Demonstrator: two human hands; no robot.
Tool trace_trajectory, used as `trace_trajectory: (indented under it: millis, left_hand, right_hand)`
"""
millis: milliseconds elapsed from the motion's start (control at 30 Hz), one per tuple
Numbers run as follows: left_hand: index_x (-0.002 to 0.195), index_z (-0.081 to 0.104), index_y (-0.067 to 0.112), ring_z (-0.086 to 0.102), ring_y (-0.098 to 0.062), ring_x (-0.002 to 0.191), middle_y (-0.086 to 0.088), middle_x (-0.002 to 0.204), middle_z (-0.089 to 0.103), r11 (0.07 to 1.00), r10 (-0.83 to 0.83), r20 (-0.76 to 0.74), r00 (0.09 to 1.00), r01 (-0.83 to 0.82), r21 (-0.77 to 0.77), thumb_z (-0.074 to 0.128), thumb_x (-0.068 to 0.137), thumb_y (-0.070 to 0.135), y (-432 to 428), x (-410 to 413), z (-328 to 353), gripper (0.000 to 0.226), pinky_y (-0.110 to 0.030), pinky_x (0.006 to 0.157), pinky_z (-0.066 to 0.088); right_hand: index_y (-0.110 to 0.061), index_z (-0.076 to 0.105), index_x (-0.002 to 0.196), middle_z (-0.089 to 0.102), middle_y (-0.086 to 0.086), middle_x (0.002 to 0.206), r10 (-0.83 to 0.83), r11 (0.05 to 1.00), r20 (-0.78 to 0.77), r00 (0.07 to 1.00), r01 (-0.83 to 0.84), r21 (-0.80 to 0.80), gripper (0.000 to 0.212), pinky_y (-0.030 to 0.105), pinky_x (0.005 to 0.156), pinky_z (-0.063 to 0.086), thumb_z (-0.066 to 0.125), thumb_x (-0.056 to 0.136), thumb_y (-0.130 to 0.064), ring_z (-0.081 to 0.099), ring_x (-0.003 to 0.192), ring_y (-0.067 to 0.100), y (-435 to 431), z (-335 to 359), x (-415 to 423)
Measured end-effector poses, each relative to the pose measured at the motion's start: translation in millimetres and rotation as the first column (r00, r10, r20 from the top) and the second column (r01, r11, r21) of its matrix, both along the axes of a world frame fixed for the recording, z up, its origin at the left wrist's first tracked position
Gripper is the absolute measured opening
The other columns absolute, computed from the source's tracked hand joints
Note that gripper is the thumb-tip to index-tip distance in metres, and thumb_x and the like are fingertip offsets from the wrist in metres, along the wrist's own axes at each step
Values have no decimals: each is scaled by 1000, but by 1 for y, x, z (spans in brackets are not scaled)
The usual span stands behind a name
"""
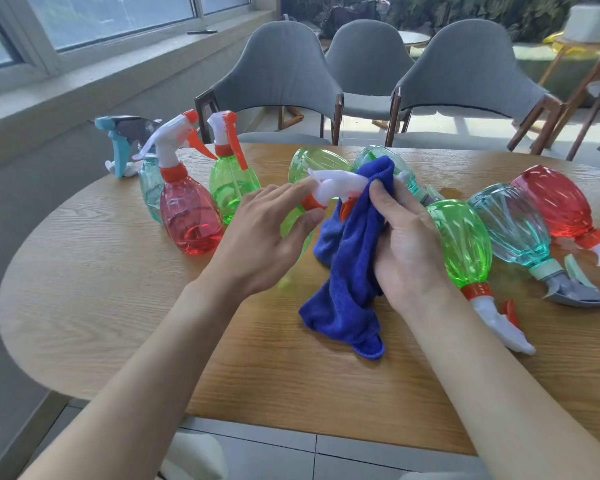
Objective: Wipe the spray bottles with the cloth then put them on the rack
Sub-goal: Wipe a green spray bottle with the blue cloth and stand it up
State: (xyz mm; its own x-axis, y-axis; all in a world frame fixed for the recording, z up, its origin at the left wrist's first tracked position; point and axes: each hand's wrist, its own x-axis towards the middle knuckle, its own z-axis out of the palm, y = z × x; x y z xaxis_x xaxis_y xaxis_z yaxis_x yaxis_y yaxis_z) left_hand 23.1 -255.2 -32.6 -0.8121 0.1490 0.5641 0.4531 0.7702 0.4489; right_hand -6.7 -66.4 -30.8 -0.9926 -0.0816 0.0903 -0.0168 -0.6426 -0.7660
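Observation:
My left hand [267,233] holds a green spray bottle [293,223] by its neck, with the white trigger head [336,187] pointing left. My right hand [406,244] grips a blue cloth [347,271] and presses it against the head's right end. The cloth hangs down onto the wooden table [118,289]. Upright at the left stand a teal bottle [149,188], a red bottle [187,216] and a green bottle [232,181]. Lying at the right are a green bottle [465,244], a teal bottle [513,226] and a red bottle [555,202]. Two more lie behind my hands.
Three grey chairs [284,74] stand along the table's far side. A window sill [84,74] runs along the left wall. No rack is in view. The near table edge crosses the bottom of the frame over a tiled floor [291,452].

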Motion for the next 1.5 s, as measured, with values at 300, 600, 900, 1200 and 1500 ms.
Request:
trace_trajectory:
  millis: [300,600,900,1200,1500]
  left_hand:
    - [131,59,20,70,-20,108,4,110,74,964,-62,84,995,38,261,59,108,35,6,8,5,27,-50,101,51]
    - [163,40,24,65,-20,133,-6,143,68,730,-284,343,895,-29,682,61,99,45,9,8,20,71,-51,119,45]
    - [133,69,5,70,-26,114,-22,124,73,703,-330,283,901,34,711,55,106,28,18,13,19,38,-53,108,51]
    - [124,76,29,56,-20,86,-30,94,69,711,-238,241,941,0,703,65,98,52,25,8,12,36,-42,82,46]
    - [109,77,30,45,-16,76,-4,80,55,687,-181,194,964,-17,726,66,107,30,35,8,12,11,-24,67,38]
  right_hand:
    - [-8,75,111,77,14,96,9,989,247,969,28,-147,39,36,70,64,54,109,-41,77,84,27,-7,-2,0]
    - [2,67,135,60,28,145,311,944,32,950,-305,-125,55,56,124,36,36,102,-29,55,139,43,-10,-1,10]
    - [6,67,132,68,29,133,284,959,88,955,-283,-25,39,56,114,49,49,100,-5,66,127,42,-12,1,16]
    - [7,67,133,70,32,128,153,988,183,971,-149,-32,41,56,110,53,45,100,-3,68,122,46,-20,-1,12]
    - [4,69,124,74,23,122,188,975,222,957,-154,-164,47,45,98,60,36,104,-23,72,112,37,-16,8,21]
